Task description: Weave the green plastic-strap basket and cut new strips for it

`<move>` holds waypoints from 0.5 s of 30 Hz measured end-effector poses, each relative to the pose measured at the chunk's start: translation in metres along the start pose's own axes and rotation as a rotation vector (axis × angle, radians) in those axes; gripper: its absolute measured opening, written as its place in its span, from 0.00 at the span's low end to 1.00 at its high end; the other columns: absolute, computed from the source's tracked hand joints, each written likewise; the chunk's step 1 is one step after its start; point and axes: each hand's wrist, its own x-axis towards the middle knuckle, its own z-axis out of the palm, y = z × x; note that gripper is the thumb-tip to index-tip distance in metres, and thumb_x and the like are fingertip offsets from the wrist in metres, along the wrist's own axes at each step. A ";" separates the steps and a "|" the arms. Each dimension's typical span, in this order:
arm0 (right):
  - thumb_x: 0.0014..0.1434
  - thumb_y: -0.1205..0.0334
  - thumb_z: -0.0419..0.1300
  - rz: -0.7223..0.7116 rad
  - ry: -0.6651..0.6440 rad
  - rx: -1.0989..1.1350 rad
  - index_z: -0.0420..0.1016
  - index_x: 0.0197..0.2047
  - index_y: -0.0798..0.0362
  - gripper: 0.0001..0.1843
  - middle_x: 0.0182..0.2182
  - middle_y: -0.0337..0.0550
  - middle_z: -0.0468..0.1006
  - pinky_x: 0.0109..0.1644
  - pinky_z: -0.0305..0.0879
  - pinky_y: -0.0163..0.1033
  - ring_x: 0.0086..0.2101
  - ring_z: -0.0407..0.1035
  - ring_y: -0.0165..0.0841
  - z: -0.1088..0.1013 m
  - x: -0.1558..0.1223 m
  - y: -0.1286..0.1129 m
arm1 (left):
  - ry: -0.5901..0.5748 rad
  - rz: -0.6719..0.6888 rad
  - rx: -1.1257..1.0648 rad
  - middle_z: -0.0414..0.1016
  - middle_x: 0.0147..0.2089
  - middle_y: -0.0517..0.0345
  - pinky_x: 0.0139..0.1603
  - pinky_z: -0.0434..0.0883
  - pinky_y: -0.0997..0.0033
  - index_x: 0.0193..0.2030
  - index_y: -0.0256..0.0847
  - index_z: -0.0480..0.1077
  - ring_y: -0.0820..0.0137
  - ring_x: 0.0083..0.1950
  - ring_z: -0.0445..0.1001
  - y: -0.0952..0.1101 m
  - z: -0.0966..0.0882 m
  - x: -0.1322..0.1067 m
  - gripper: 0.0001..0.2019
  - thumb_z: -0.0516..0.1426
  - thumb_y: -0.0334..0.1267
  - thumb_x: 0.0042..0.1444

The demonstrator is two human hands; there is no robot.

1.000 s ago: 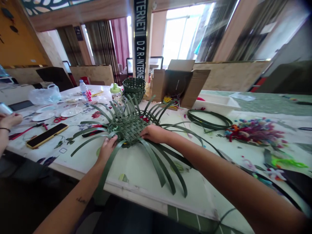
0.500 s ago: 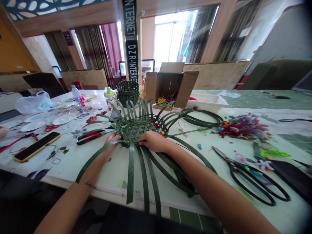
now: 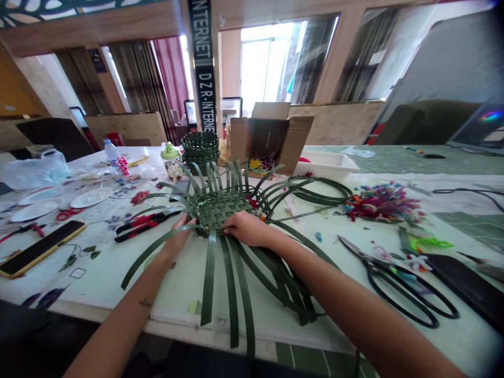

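Observation:
A half-woven basket (image 3: 216, 209) of flat dark green strips lies in front of me, its loose strip ends fanning out on all sides. My left hand (image 3: 180, 231) grips the left edge of the weave, the fingertips partly hidden behind strips. On the near right edge, my right hand (image 3: 246, 227) is closed, thumb and fingers pinching the rim. Several long strips (image 3: 234, 294) hang from the near side toward the table edge. Small red and orange bits show at the basket's right side. Red-handled pliers (image 3: 144, 224) lie left of my left hand.
Large black scissors (image 3: 394, 278) lie at right, near a pile of colourful pipe cleaners (image 3: 384, 202). A coil of green strip (image 3: 323, 190) sits behind. Finished baskets (image 3: 200, 149) and an open cardboard box (image 3: 271, 142) stand at the back. A phone (image 3: 41, 248) and white plates (image 3: 91, 197) are left.
The view has shifted slightly, so the background and table items sit further left. Both hands keep their places on the basket.

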 end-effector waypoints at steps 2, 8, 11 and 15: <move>0.58 0.66 0.55 0.021 0.013 -0.004 0.77 0.30 0.55 0.10 0.27 0.42 0.76 0.30 0.52 0.32 0.27 0.64 0.29 0.001 -0.002 0.000 | 0.094 0.082 0.278 0.75 0.34 0.57 0.42 0.65 0.69 0.35 0.40 0.72 0.64 0.38 0.71 0.002 -0.006 -0.021 0.09 0.58 0.42 0.49; 0.58 0.66 0.55 0.000 0.006 0.042 0.78 0.32 0.55 0.10 0.29 0.43 0.78 0.31 0.53 0.33 0.29 0.66 0.30 0.002 0.000 0.002 | 0.065 0.534 0.699 0.76 0.35 0.56 0.40 0.68 0.68 0.37 0.41 0.71 0.66 0.35 0.73 0.007 -0.010 -0.087 0.06 0.57 0.36 0.52; 0.58 0.66 0.55 0.011 0.017 0.051 0.79 0.33 0.55 0.10 0.31 0.45 0.79 0.32 0.54 0.33 0.30 0.67 0.31 0.003 0.000 0.003 | -0.008 0.611 0.566 0.70 0.55 0.49 0.56 0.66 0.64 0.55 0.42 0.63 0.62 0.54 0.70 0.014 0.010 -0.085 0.20 0.56 0.34 0.54; 0.58 0.65 0.54 0.031 0.020 0.016 0.79 0.33 0.56 0.11 0.30 0.45 0.79 0.31 0.53 0.33 0.29 0.66 0.31 0.003 -0.002 0.001 | -0.135 0.549 0.540 0.70 0.56 0.50 0.57 0.65 0.65 0.53 0.41 0.65 0.63 0.56 0.69 0.024 0.036 -0.051 0.16 0.55 0.39 0.57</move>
